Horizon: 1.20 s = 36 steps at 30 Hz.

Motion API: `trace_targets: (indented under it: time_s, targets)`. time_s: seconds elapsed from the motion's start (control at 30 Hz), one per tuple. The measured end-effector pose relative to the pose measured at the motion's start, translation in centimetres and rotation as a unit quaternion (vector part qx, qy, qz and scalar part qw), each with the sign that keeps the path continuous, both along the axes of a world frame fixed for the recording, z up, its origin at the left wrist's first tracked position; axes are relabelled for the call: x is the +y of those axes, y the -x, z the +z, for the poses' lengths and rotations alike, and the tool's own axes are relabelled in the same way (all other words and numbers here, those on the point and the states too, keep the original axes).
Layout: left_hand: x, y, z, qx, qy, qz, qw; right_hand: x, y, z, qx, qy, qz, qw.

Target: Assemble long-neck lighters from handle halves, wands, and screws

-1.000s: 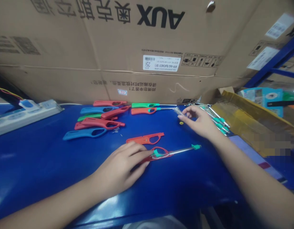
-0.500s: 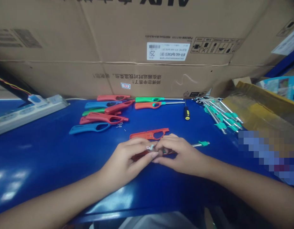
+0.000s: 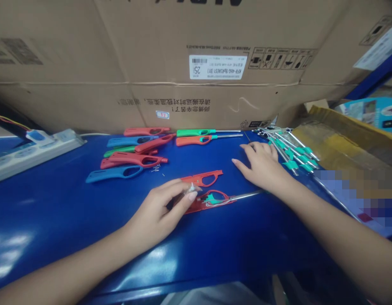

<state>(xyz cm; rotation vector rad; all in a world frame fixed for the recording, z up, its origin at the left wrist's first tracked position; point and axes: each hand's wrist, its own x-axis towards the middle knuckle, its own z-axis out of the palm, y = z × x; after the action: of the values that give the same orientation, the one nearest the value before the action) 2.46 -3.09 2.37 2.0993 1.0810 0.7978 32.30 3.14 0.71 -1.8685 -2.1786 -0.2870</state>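
My left hand (image 3: 165, 207) pinches a small see-through part with a white tip (image 3: 192, 189) between thumb and fingers. Just beneath it lies an open red lighter shell half (image 3: 196, 208), holding a green trigger (image 3: 211, 198), thin white wires and a long metal tube (image 3: 248, 195) that points right. The matching red shell half (image 3: 207, 179) rests behind it. My right hand (image 3: 262, 165) is stretched out at the right with its fingers apart. The thin shaft of a screwdriver (image 3: 247, 136) shows beyond its fingertips, the handle covered by the hand.
Red, blue and green lighter handles (image 3: 129, 159) are piled at back left, with tiny screws (image 3: 155, 167) beside them. Two lighters with tubes (image 3: 196, 140) lie near the cardboard box (image 3: 151, 93). Metal tubes with green triggers (image 3: 291, 152) are heaped right; a power strip (image 3: 37, 152) is left.
My right hand has left the small part and moved right and away from me, over the screwdriver's place. My left hand still pinches the part. The green trigger and wires are now uncovered.
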Motion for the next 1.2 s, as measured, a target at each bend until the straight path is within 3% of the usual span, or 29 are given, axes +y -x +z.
trace_targets:
  time_s: [0.07, 0.13, 0.23, 0.33, 0.53, 0.77, 1.07, 1.2]
  targets:
    - [0.0, 0.1, -0.1, -0.004, 0.005, 0.0, 1.0, -0.4, 0.3, 0.4, 0.046, -0.017, 0.052, 0.997]
    - [0.0, 0.2, -0.4, -0.004, 0.013, 0.008, 1.0, -1.1, 0.9, 1.1, 0.123, -0.011, 0.161, 0.979]
    - [0.1, 0.3, -0.7, -0.014, 0.027, 0.022, 0.999, -2.5, 2.0, 2.1, 0.214, 0.069, 0.339, 0.914]
    - [0.1, 0.2, -1.0, -0.035, 0.058, 0.031, 0.997, -3.9, 3.2, 2.5, 0.191, 0.159, 0.415, 0.875]
    - [0.3, 0.1, -1.5, -0.066, 0.115, 0.032, 0.991, -5.0, 4.5, 1.4, 0.133, 0.173, 0.418, 0.882]
    - [0.4, -0.1, -0.9, -0.109, 0.184, 0.031, 0.976, -4.8, 4.9, 0.6, 0.218, 0.151, 0.361, 0.894]
    - [0.6, -0.2, 0.3, -0.179, 0.311, -0.003, 0.933, -5.0, 4.9, 0.8, 0.296, 0.172, 0.344, 0.874]
    - [0.9, -0.1, 0.5, -0.188, 0.327, -0.002, 0.926, -5.0, 4.8, 1.3, 0.336, 0.201, 0.288, 0.874]
